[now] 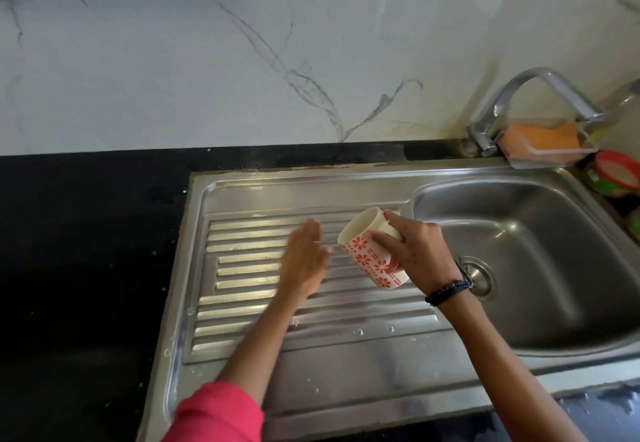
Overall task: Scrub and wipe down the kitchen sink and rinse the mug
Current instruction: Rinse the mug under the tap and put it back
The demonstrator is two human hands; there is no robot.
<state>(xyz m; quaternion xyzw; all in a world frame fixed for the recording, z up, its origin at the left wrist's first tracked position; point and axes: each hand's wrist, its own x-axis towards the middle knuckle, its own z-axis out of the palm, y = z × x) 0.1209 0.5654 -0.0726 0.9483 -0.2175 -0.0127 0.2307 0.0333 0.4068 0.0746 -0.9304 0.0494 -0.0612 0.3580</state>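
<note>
A white mug (369, 253) with red flower prints is tilted on its side above the ribbed steel drainboard (277, 320), its mouth pointing up and left. My right hand (415, 251) grips it around the body from the right. My left hand (304, 261) hovers flat over the drainboard just left of the mug, fingers straight and blurred by motion, holding nothing. The steel sink basin (540, 303) lies to the right with its drain (479, 277) partly behind my right wrist. Water droplets dot the drainboard.
A chrome tap (519, 102) stands at the back right. Beside it a clear holder carries an orange sponge (543, 138). A red and green tub (613, 178) sits at the far right. Black countertop (79, 251) extends left; a marble wall rises behind.
</note>
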